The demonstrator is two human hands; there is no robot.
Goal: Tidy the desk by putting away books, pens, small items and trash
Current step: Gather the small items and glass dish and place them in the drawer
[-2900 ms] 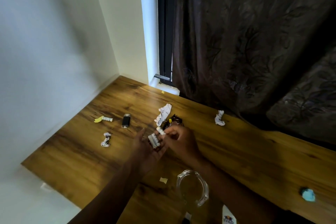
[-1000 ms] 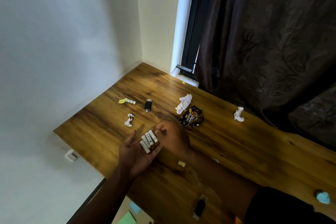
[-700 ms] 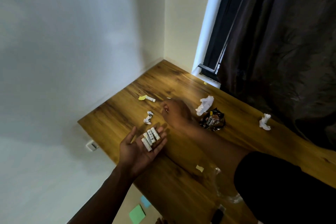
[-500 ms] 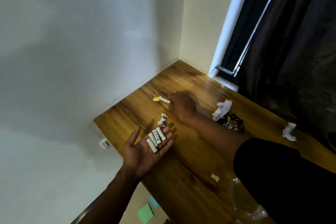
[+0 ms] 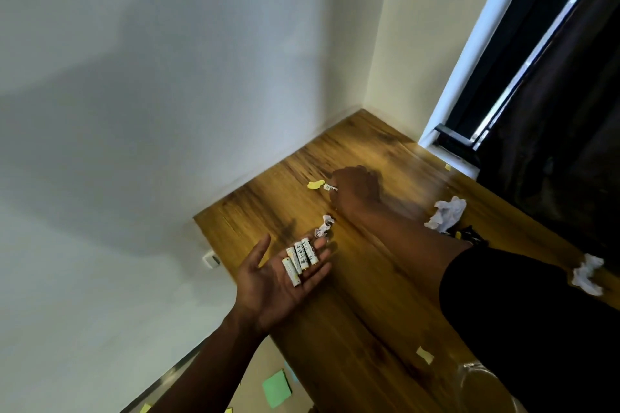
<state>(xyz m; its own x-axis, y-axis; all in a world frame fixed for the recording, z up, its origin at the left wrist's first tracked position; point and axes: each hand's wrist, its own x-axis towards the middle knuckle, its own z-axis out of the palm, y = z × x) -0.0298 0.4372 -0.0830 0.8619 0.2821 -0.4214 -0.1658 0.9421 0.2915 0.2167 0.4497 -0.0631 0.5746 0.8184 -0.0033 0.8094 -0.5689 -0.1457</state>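
My left hand (image 5: 272,282) lies palm up over the desk's left edge, carrying several white batteries (image 5: 300,259) on its flat fingers. My right hand (image 5: 357,188) reaches far across the wooden desk (image 5: 375,298), its fingertips closing on another white battery (image 5: 330,187) that lies beside a yellow scrap (image 5: 315,184). A small crumpled paper (image 5: 324,226) sits between the two hands. The black lighter seen earlier is hidden behind my right hand.
A bigger crumpled paper (image 5: 447,214) and a dark snack wrapper (image 5: 469,234) lie right of my forearm. Another paper ball (image 5: 587,274) is at the right. A clear glass jar (image 5: 483,386) stands at the near edge, with a yellow scrap (image 5: 424,354) nearby. Green sticky notes (image 5: 277,388) lie on the floor.
My right hand left the batteries in my left palm and reached forward to the lone battery by the yellow scrap. The view swung left and down.
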